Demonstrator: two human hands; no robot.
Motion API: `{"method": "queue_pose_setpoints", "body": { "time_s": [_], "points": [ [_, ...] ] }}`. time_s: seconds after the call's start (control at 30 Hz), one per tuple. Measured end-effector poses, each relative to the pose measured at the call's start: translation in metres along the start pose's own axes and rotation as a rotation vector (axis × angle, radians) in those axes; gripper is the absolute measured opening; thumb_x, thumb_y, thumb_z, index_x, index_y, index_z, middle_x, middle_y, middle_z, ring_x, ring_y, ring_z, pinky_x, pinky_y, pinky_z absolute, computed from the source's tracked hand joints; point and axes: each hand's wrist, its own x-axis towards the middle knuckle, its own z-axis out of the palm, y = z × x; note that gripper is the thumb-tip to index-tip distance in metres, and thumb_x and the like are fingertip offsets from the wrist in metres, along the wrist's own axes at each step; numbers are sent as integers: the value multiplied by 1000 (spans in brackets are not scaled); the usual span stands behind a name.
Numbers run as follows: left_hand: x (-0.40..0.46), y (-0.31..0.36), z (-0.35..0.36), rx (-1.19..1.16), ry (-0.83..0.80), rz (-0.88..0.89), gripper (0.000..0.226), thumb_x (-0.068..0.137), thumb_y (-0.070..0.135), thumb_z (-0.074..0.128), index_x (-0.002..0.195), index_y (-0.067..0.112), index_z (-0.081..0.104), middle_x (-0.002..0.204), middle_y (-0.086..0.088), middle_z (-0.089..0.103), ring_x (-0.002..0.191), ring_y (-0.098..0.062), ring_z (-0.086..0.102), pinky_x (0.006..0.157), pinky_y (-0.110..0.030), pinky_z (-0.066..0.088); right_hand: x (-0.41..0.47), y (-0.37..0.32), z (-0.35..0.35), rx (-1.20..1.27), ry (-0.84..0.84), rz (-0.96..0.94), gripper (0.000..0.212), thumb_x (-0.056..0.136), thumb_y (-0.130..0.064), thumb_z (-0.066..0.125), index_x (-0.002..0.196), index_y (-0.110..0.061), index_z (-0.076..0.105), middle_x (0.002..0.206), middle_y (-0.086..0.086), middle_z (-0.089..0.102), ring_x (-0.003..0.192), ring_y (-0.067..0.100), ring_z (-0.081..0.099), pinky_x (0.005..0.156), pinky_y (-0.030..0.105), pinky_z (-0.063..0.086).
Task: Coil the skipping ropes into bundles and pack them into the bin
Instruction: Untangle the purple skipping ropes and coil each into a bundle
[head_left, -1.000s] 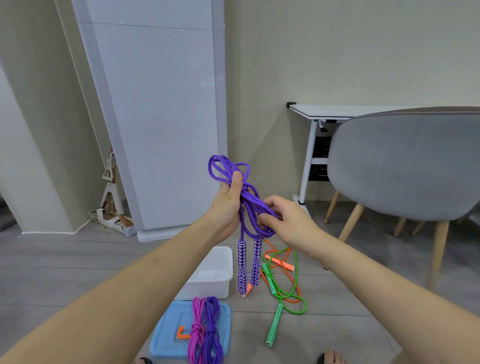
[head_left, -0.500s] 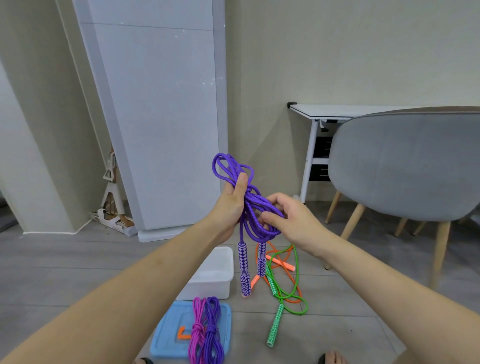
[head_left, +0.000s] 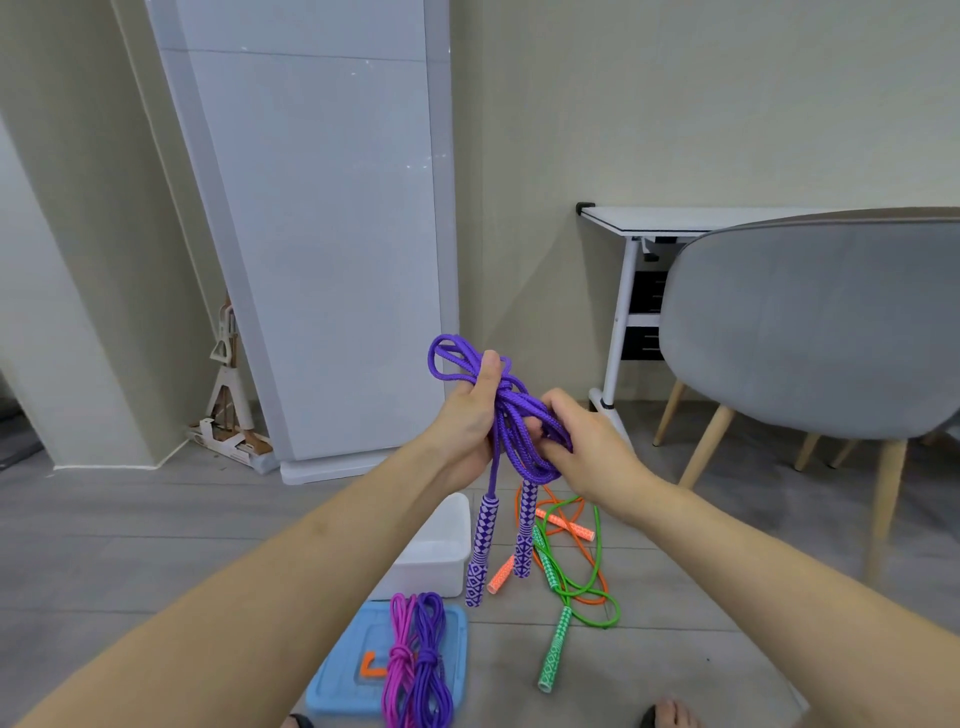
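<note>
While both hands grip one purple rope (head_left: 511, 426), two bundles (head_left: 415, 670) lie below.

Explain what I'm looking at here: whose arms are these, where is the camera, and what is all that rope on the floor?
No robot here: a person wears a camera on the head, looking down at their own arms. The left hand and right hand grip a purple skipping rope, half coiled, its handles dangling. On the floor lie a white bin, a blue lid carrying two tied bundles, pink and purple, and loose green and orange ropes. A grey chair stands to the right.
</note>
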Motion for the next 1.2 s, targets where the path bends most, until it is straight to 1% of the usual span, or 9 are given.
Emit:
{"method": "queue_pose_setpoints", "body": {
  "time_s": [0.17,0.4,0.53,0.7,0.83,0.9,1.0,1.07,1.2],
  "points": [
    [3,0,2,-207,40,-36,40,101,53,46,88,16,42,55,-2,31,41,-12,27,41,-23,32,5,1,-3,278,-46,82,9,94,-9,69,99,-16,69,80,-4,71,76,11,64,75,29,51],
    [10,-5,-17,-21,31,152,28,104,44,50,109,17,42,72,-2,34,47,-13,15,41,-21,23,4,-26,-20,1111,-158,310,14,101,-1,49,93,-2,60,68,6,49,73,22,58,76,29,47],
    [11,-3,-11,-27,45,163,26,105,43,46,106,17,39,71,-2,31,46,-12,14,42,-22,21,6,-33,-18,1124,-171,281,31,97,1,48,71,-11,59,61,3,29,62,21,34,62,28,34],
    [6,10,-11,-35,53,147,30,106,44,43,89,19,40,65,1,33,43,-10,18,38,-21,20,1,-16,-23,1113,-217,289,26,91,-11,45,106,-4,65,95,12,65,88,24,62,81,35,49],
    [4,12,-7,-35,11,134,31,106,44,43,86,20,40,65,0,31,45,-10,17,39,-21,18,-1,5,-7,527,-34,323,28,93,-1,56,113,-20,61,109,5,68,89,18,62,69,23,51],
    [4,11,-3,-34,-9,121,31,105,46,44,85,21,40,66,0,31,46,-11,16,41,-22,17,-6,13,5,359,-142,254,38,88,-8,75,115,-28,58,104,-4,67,85,11,61,77,26,53],
    [4,10,1,-40,-26,111,31,104,47,45,87,21,41,66,0,31,46,-11,16,41,-22,17,-9,14,13,207,-198,188,19,87,-5,72,96,-21,65,77,-11,64,67,2,53,69,25,49],
    [4,9,0,-52,-37,108,29,104,46,45,90,21,44,67,0,34,46,-11,16,43,-23,17,-4,11,11,182,-145,199,15,89,1,63,86,-14,65,65,-7,62,56,3,49,59,23,44],
    [5,9,-9,-72,-57,102,24,105,43,46,101,19,46,70,2,41,47,-10,17,47,-24,17,10,12,-9,334,146,301,5,95,-3,63,92,-6,66,79,15,69,62,14,63,58,26,55]
  ]
}}
